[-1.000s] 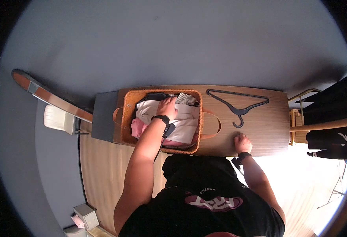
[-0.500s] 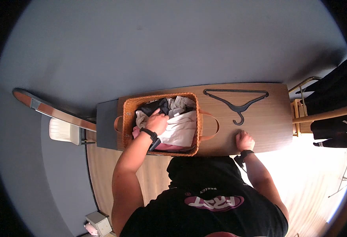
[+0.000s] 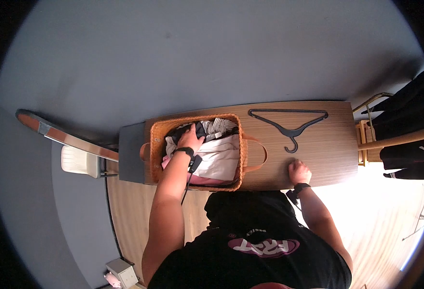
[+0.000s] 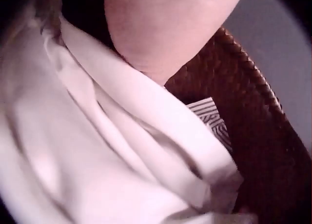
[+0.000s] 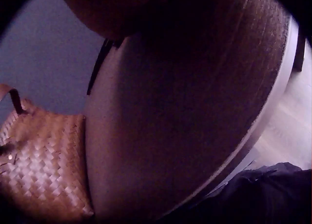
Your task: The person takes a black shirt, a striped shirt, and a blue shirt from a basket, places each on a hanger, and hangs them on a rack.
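My left hand (image 3: 191, 140) is inside a woven brown basket (image 3: 242, 159) in the head view, its fingers laid over a dark garment (image 3: 175, 131) near the far side. Next to that hand lies a folded white garment (image 3: 221, 156), and a striped cloth (image 3: 218, 125) sits in the far right corner. Pink cloth (image 3: 207, 180) shows under the white one. The left wrist view has white folds (image 4: 126, 121) close up; the fingertips are out of sight there. My right hand (image 3: 299, 172) rests on the tabletop, fingers loosely curled, below the hook of a black hanger (image 3: 291, 130).
The basket stands on a wooden table (image 3: 265, 176) against a grey wall, its leather handle (image 3: 264, 149) sticking out to the right. Dark clothes (image 3: 404, 161) hang by a rail at the right. A pale chair (image 3: 77, 160) stands at the left.
My left hand has moved leftward from the white garment to the dark one, which is more exposed after being bunched up. The view has shifted slightly; the right hand stays on the table.
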`<action>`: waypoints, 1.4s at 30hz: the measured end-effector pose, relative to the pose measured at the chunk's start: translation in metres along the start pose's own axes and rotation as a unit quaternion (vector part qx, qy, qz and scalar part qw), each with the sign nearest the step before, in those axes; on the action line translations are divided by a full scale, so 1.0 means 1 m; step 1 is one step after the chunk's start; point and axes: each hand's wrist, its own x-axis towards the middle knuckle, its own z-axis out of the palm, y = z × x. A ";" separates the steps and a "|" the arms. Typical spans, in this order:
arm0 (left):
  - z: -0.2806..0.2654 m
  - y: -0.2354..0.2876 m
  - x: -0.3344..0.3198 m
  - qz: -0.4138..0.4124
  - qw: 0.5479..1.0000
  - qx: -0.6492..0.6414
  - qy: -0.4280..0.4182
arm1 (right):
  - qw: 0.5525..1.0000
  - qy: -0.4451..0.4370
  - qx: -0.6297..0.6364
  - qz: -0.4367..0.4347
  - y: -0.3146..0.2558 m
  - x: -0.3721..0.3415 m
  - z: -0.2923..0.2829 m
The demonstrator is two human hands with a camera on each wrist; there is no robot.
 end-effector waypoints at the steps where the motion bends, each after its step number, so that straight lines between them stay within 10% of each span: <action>1: -0.007 0.002 -0.004 0.005 0.999 0.017 -0.034 | 1.000 0.005 0.004 -0.011 0.002 0.000 0.000; 8: -0.039 -0.026 -0.052 0.343 0.919 0.154 0.119 | 1.000 -0.001 -0.002 0.001 0.002 0.001 0.004; 16: -0.022 -0.034 -0.024 0.029 0.987 0.154 0.024 | 1.000 0.009 0.000 -0.002 0.001 0.002 0.008; 21: 0.000 -0.023 0.001 0.040 0.969 0.216 0.113 | 1.000 0.009 0.002 0.009 -0.001 0.001 0.004; 24: 0.001 -0.026 0.011 0.246 0.925 0.262 0.119 | 1.000 0.019 0.018 0.000 0.001 0.000 0.006; 33: 0.016 -0.014 0.039 -0.040 0.999 -0.030 -0.008 | 0.999 0.040 0.015 -0.008 0.000 -0.001 0.007; 42: 0.006 0.005 0.027 0.011 0.998 0.066 -0.014 | 1.000 0.006 0.011 0.028 -0.001 0.002 0.005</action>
